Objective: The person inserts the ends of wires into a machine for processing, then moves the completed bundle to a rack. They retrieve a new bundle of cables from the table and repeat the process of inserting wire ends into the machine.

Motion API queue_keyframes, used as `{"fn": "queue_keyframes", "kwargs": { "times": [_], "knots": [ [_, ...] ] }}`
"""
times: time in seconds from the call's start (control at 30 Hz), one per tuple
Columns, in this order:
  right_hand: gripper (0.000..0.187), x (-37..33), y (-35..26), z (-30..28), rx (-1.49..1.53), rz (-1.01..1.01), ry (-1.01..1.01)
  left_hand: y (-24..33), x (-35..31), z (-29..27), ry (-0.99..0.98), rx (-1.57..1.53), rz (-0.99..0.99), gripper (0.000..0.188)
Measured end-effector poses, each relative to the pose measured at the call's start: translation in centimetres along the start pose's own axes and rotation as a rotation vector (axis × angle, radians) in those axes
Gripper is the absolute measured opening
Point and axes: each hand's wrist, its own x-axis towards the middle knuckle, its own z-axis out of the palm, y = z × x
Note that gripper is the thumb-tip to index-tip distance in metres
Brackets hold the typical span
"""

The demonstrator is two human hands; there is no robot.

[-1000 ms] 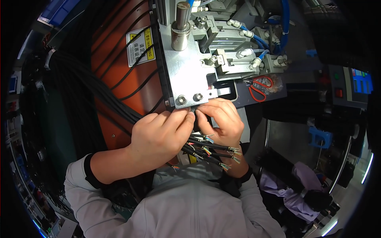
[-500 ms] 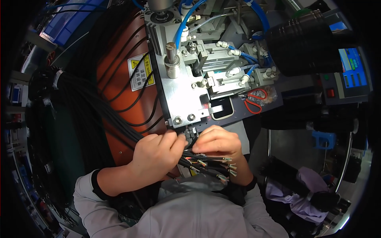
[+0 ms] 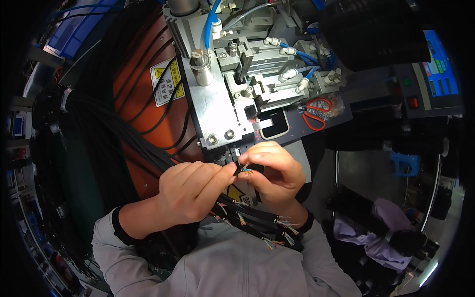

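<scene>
My left hand [image 3: 190, 189] is closed with thumb and forefinger on a black cable [image 3: 235, 169] just in front of the machine. Thin coloured wires [image 3: 248, 171] stick out of the cable's stripped end. Thumb and forefinger of my right hand [image 3: 277, 174] close around these wires. Below my hands, several more black cables [image 3: 257, 216] fan out to the right, with bare coloured wire ends. The rest of the cable bundle [image 3: 131, 136] runs from the upper left under my left hand. What the curled fingers of my left hand hold besides is hidden.
The metal machine [image 3: 217, 109] with blue air hoses stands directly ahead. Right of it lie red-handled scissors [image 3: 316, 113] by a black tray [image 3: 274, 129]. A lit screen [image 3: 439, 69] is at the far right. A blue stool [image 3: 404, 164] and a lilac cloth [image 3: 386, 237] are lower right.
The view has shifted slightly. My hands have come together on one cable end, its wires now showing between my right fingertips. The other cable ends hang lower, away from my right hand.
</scene>
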Motion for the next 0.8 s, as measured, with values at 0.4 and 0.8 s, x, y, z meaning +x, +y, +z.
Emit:
{"fn": "queue_keyframes", "kwargs": {
  "times": [0.4,0.8],
  "knots": [
    [0.018,0.5,-0.2,-0.6,-0.321,-0.123,-0.094,0.2,-0.5,0.2,-0.051,-0.020,-0.076,0.015],
    [0.018,1.4,-1.4,-2.4,-0.376,-0.075,-0.313,0.2,-0.4,0.4,-0.054,-0.039,-0.114,0.019]
  ]
}}
